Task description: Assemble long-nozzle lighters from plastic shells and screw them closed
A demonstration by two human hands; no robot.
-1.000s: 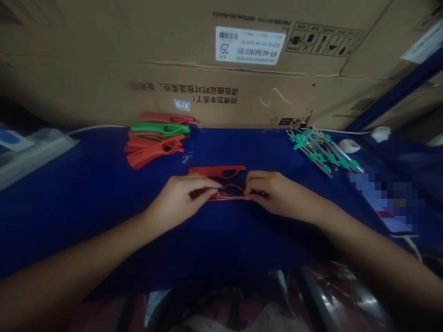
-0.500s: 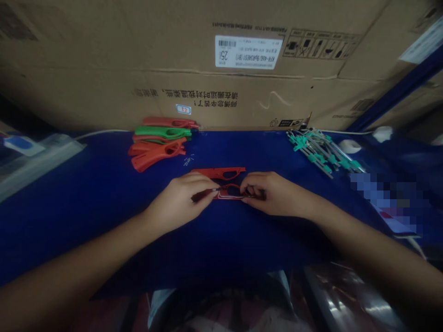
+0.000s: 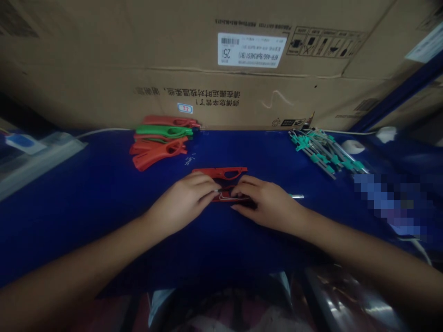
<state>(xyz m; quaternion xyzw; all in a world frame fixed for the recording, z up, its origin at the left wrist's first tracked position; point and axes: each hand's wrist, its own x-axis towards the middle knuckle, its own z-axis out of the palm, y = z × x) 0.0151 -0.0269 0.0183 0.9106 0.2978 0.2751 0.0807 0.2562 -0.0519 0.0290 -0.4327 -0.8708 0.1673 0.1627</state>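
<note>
An orange-red lighter casing half (image 3: 226,199) lies in front of me, its inside up, with thin white wire along it. At its left end, my left hand (image 3: 187,198) is closed in a pinch on a small pale-tipped part (image 3: 217,190), mostly hidden by the fingers. Over the casing's right part is my right hand (image 3: 265,198), thumb and fingers apart on either side of it. A metal tube (image 3: 296,197) sticks out to the right from behind that hand. Just beyond both hands rests a second orange-red casing half (image 3: 221,173).
A stack of red, orange and green lighter casings (image 3: 159,147) lies at the back left, beside several tiny pins (image 3: 189,159). Metal tubes with teal pieces (image 3: 318,152) are piled at the back right. A large cardboard box (image 3: 114,55) walls off the blue table (image 3: 166,272).
The right hand has loosened its pinch, its thumb and fingers spreading and shifting left over the casing. The metal tube now shows to its right. My left hand keeps its pinch.
</note>
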